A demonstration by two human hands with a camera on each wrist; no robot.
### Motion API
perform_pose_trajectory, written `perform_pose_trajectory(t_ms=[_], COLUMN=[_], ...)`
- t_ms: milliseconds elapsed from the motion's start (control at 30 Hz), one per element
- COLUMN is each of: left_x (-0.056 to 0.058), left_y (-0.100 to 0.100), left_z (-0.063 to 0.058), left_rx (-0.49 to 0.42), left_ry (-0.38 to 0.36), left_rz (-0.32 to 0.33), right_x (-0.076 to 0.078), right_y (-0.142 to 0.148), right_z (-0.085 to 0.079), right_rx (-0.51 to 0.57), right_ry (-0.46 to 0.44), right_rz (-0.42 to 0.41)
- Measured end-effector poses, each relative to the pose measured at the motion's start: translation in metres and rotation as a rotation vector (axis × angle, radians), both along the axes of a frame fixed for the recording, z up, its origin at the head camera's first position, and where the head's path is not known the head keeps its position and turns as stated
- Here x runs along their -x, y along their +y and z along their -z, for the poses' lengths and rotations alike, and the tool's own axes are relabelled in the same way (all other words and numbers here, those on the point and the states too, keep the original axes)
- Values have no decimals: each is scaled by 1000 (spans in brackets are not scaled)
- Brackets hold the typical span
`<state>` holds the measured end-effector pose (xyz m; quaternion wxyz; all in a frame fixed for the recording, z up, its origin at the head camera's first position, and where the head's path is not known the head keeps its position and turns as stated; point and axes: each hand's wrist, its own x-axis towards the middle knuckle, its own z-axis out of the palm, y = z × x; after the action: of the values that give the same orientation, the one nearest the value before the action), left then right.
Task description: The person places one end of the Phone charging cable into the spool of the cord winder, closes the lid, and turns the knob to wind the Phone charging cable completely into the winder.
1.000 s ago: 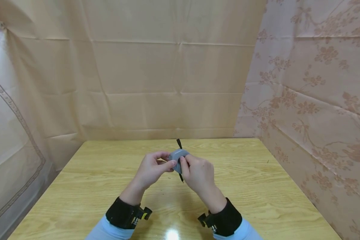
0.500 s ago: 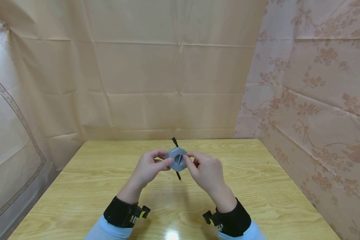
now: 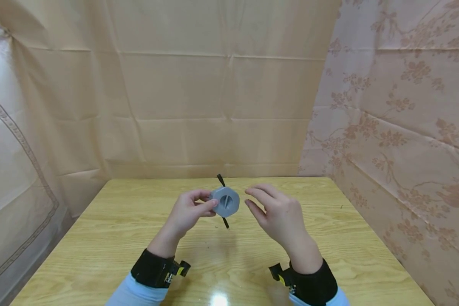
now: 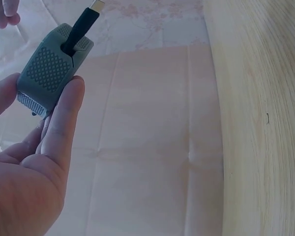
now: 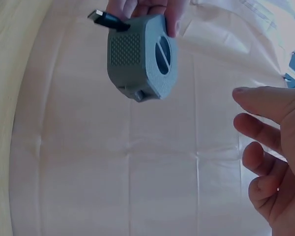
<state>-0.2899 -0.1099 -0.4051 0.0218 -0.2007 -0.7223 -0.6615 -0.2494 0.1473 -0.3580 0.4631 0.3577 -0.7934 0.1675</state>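
Observation:
My left hand (image 3: 184, 216) pinches a grey, many-sided cable winder (image 3: 233, 194) by its left edge, thumb in front and fingers behind, raised over the table. Its round recessed dial with a bar across it faces me in the head view. A short black cable end sticks out at the top and another at the bottom. In the left wrist view, one black end carries a metal plug (image 4: 97, 6), and the winder's side (image 4: 45, 69) shows a textured grid. To the right, apart from the winder, is my right hand (image 3: 284, 214), fingers loosely bent and holding nothing.
A light wood-grain table (image 3: 348, 246) lies beneath both hands, with a few small dark specks on it. Beige cloth (image 3: 199, 106) hangs behind its far edge, and flowered cloth (image 3: 405, 127) hangs along the right side.
My right hand has let go of the winder's dial and moved off to the right, its fingers spreading. The winder has turned to face me, shifting slightly left in my left hand.

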Motion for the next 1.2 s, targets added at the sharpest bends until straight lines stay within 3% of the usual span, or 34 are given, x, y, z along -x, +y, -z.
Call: perform_pose_trajectory(t_ms=[333,533,867,1200], left_x=[1,1,-3,-5], left_y=[3,4,6,6], left_z=[3,4,3,2], left_rx=[4,-8,48,59], left_ry=[-19,-30,-37,-13], left_rz=[57,87,113,119], right_x=[5,13,20,25], right_y=[-2,-7,-21,-25], right_z=[4,14,31,38], right_rx=[-112,-160,-283,-210], right_ry=[12,-41,-25,-48], right_rz=[-47,-48,-133,-116])
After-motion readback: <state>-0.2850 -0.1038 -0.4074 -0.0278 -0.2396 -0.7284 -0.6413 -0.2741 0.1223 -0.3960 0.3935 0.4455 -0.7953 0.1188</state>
